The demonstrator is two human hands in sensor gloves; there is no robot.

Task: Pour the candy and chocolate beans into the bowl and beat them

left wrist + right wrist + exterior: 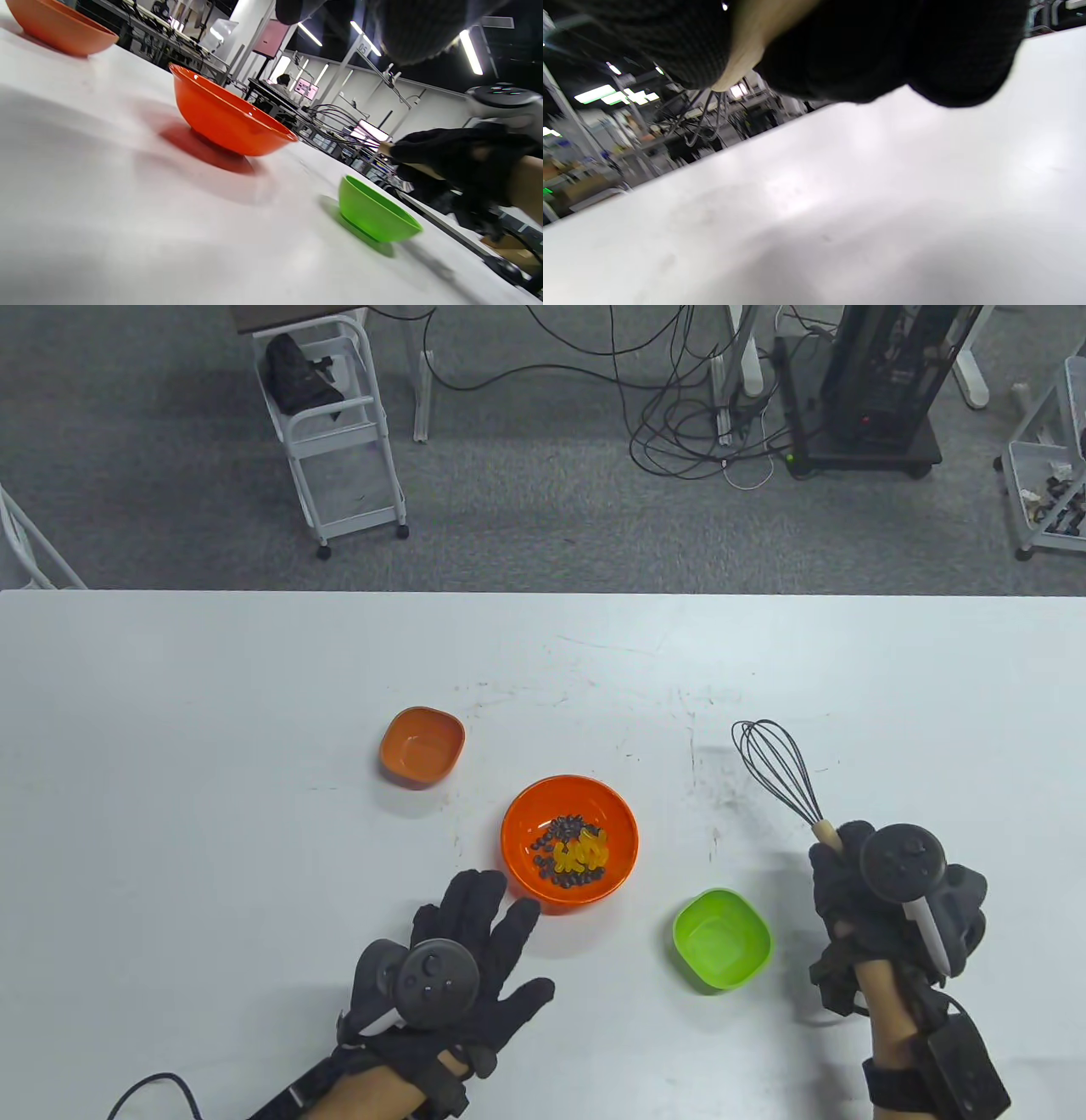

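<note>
A round orange bowl (519,836) (220,116) in the middle of the table holds dark chocolate beans (564,825) and yellow candy (584,850). My left hand (484,925) lies open just below and left of it, fingers straight, fingertips near its rim. My right hand (853,869) (445,154) grips the wooden handle of a black wire whisk (776,768) (700,114) at the right, wires pointing away from me, above the table. A small orange bowl (422,745) (59,27) stands at the upper left. A small green bowl (722,937) (375,212) sits between the hands.
The white table (212,729) ends at a far edge, with grey carpet beyond. On the floor are a white cart (335,424), loose cables (696,415) and a black equipment rack (882,381).
</note>
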